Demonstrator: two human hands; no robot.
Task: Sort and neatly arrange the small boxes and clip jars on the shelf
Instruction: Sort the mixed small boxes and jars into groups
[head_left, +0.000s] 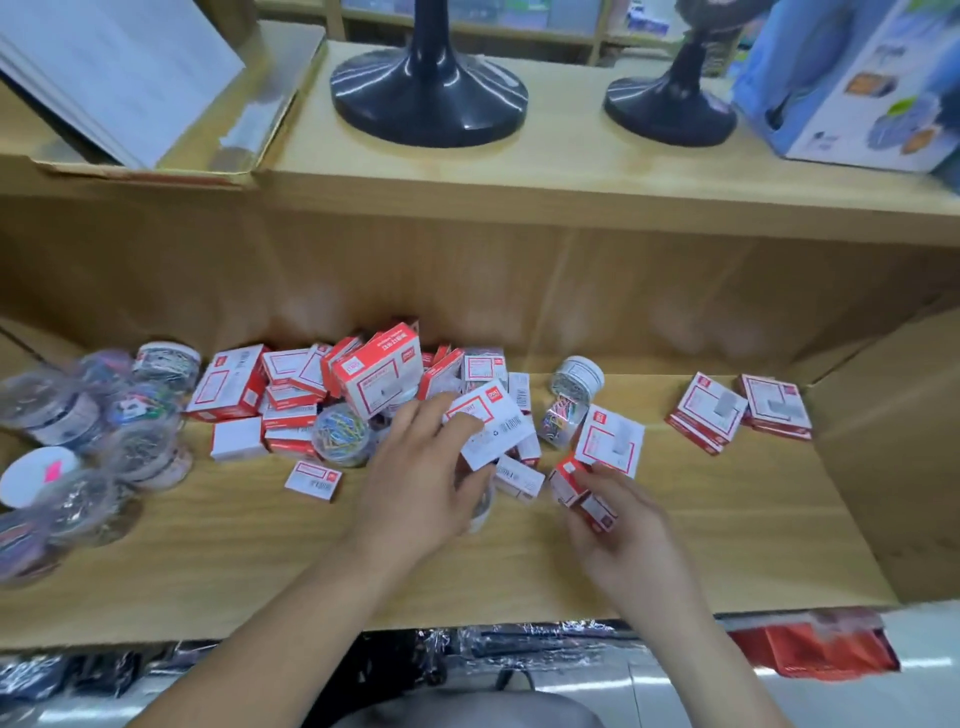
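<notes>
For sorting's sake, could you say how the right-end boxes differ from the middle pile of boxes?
The right-end boxes lie flat in two low stacks; the middle pile is jumbled, boxes tilted. The right-end boxes stand alone; the middle pile has jars mixed in. Both are red-and-white.

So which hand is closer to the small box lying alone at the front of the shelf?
Left. The left hand is just right of the lone box; the right hand is farther right, beyond the left hand.

Hands (415, 483) (631, 535) gripping small boxes (491, 431), cluttered shelf (260, 561)
</notes>
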